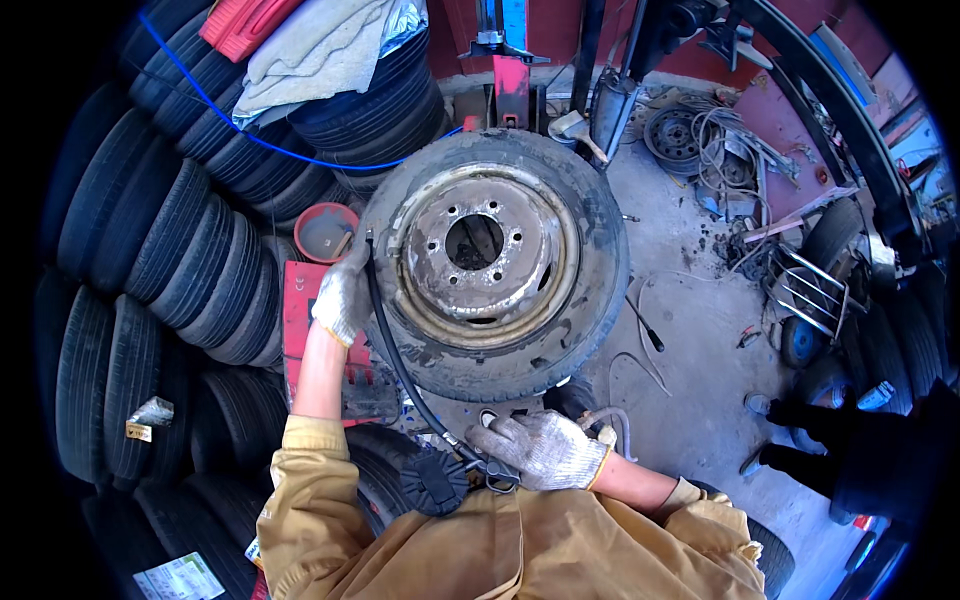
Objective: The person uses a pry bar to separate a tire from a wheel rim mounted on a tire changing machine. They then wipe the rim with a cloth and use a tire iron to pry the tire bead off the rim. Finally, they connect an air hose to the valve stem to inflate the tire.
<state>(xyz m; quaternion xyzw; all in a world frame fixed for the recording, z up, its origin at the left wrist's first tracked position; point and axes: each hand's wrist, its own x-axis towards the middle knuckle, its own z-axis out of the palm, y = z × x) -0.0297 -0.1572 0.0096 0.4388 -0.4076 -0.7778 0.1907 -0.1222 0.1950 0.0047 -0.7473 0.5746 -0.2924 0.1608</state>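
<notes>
A tire on a dirty steel wheel rim [425, 235] lies flat in front of me, its black tire [585, 330] scuffed and dusty. At the tire's left side my left hand [343, 298], in a whitish work glove, is closed on the end of a black air hose [386, 335]. That hose curves down to a tire inflator with a round black gauge [435, 481], close to my body. My right hand [545, 448], also gloved, is closed on the inflator just right of the gauge. Its fingers partly hide the handle.
Stacked tires [150, 220] fill the left side. A red bowl [326, 232] and a red machine part [300, 300] sit beside the wheel. A brush [578, 132] lies beyond it. At right are loose cables [730, 140], a metal frame [810, 292] and a person in dark clothes [880, 440].
</notes>
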